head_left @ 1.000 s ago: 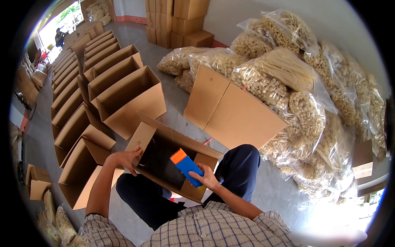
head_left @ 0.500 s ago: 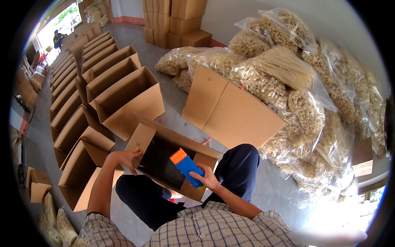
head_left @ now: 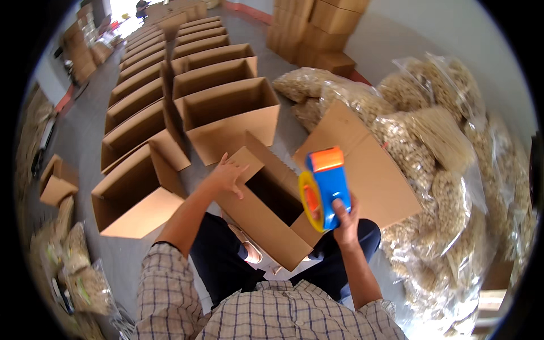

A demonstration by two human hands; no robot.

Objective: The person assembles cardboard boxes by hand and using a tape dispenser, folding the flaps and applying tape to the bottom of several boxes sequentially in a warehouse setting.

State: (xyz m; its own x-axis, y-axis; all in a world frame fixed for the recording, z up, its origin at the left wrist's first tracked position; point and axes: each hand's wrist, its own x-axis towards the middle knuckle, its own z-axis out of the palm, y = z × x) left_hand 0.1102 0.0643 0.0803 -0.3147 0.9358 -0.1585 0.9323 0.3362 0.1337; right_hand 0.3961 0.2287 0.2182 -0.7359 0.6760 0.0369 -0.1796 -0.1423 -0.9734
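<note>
My right hand [head_left: 347,221] grips a blue and orange tape dispenser [head_left: 330,184] with a yellow-rimmed roll, holding it up over the right end of a brown cardboard box [head_left: 266,221]. That box sits between my knees. Its near long flap is folded inward, the far long flap stands up, and a dark gap shows between them. My left hand [head_left: 229,174], fingers spread and holding nothing, is at the box's left end flap. Whether its fingertips press on the cardboard I cannot tell.
Two rows of open cardboard boxes [head_left: 226,116] run away to the far left. A folded cardboard piece [head_left: 368,175] leans against clear bags [head_left: 436,187] of pale small pieces on the right. Stacked cartons [head_left: 328,34] stand by the wall. More bags [head_left: 85,266] lie at lower left.
The near long flap has been folded in over the box opening. My right hand has lifted the tape dispenser and turned it so its roll shows. My head view has shifted left.
</note>
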